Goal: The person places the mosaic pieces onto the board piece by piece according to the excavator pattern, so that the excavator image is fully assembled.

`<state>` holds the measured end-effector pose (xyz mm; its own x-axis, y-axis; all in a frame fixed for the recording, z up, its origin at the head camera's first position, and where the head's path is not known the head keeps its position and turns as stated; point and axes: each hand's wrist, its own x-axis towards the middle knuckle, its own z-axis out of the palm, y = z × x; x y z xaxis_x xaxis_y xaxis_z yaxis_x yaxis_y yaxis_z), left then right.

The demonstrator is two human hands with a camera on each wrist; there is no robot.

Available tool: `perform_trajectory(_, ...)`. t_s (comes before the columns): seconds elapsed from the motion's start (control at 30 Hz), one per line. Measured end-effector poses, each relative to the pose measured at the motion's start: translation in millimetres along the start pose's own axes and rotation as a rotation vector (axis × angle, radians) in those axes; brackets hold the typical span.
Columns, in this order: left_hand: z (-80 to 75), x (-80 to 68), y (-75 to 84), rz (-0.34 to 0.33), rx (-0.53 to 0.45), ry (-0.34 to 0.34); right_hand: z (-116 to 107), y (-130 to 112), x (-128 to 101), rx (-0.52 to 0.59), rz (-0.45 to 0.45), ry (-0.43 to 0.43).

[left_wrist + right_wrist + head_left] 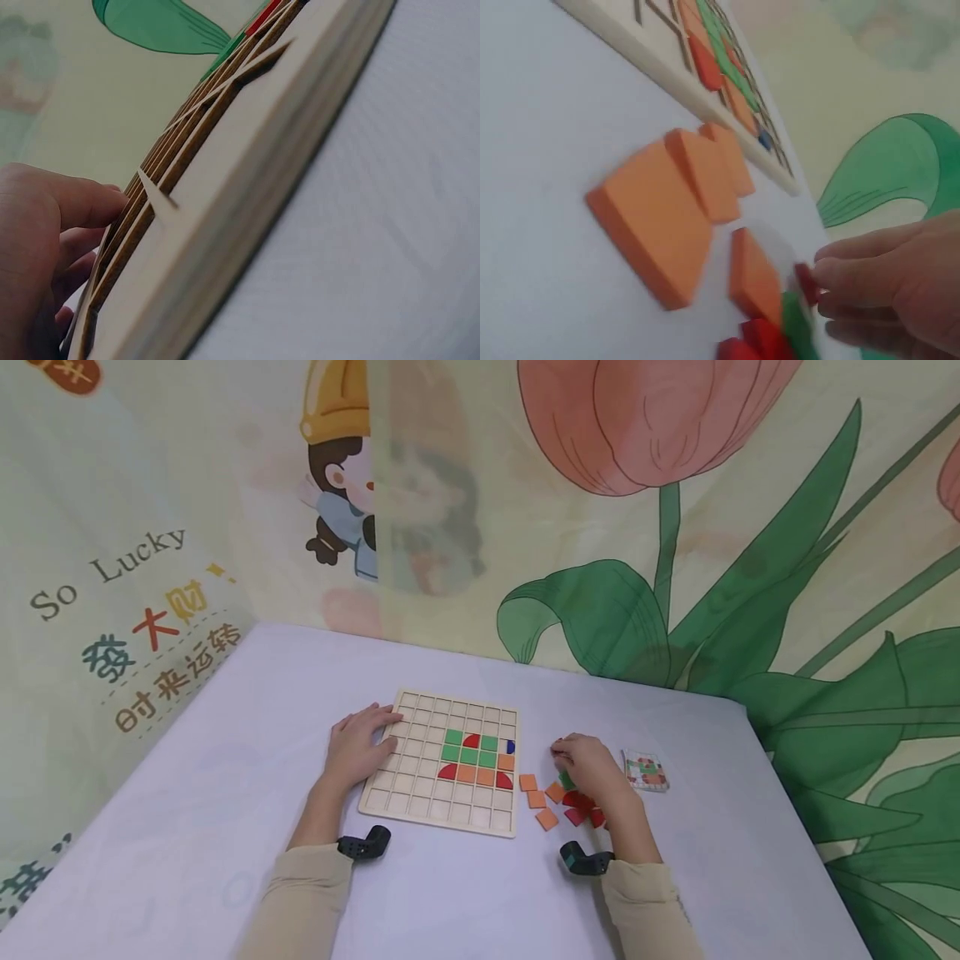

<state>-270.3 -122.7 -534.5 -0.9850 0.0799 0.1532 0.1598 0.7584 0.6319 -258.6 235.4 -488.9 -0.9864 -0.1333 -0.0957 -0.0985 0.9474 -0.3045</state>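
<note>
Printed cloth hangs behind and beside a pale desk [225,827]; the left panel reads "So Lucky" above Chinese characters that include 发大财 and 时来运转, and further lettering at the top left and bottom left corners is cut off by the frame. A cartoon figure in a yellow hat is half lost behind a blurred fold in the cloth.

A wooden grid board [420,793] lies flat at the middle of the desk. Green, orange and red pieces fill some central cells, and one blue piece sits at the right edge of the grid.

The left hand [358,745] rests on the board's left edge with fingers spread and fairly straight; its grip closes on nothing. The left wrist view shows fingertips [94,204] against the board's rim, otherwise only a blurred edge-on slab.

The right hand [588,762] hovers over the loose pieces just right of the board. Orange squares [542,797] lie apart from the hand; red and green pieces are partly hidden beneath it. In the right wrist view, thumb and fingers pinch a small red piece [807,283]; motion blur hides its exact shape.

A small pattern card [646,770] lies near the right hand; its print is too small to read.
</note>
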Motion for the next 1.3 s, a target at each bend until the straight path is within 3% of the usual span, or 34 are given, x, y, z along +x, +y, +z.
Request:
perform_trajectory(0.27, 5.0, -1.5, 3.0, -0.011, -0.002, -0.019, 17, 3, 2, 0.083, 0.054, 0.152)
perform_trajectory(0.47, 4.1, -2.0, 4.2, 0.005, 0.004, -0.01, 23, 5, 5, 0.096, 0.069, 0.197)
perform_trajectory(1.0, -0.1, -0.7, 2.3, -0.001, 0.019, -0.012, 2, -6, -6, 0.129, 0.158, 0.104)
perform_trajectory(1.17, -0.7, -0.4, 1.7, -0.005, 0.024, -0.013, -3, -15, -13, 0.173, 0.084, 0.109)
perform_trajectory(1.3, -0.3, 0.8, 1.8, -0.009, 0.018, -0.013, -4, -27, -18, 0.255, 0.027, 0.049)
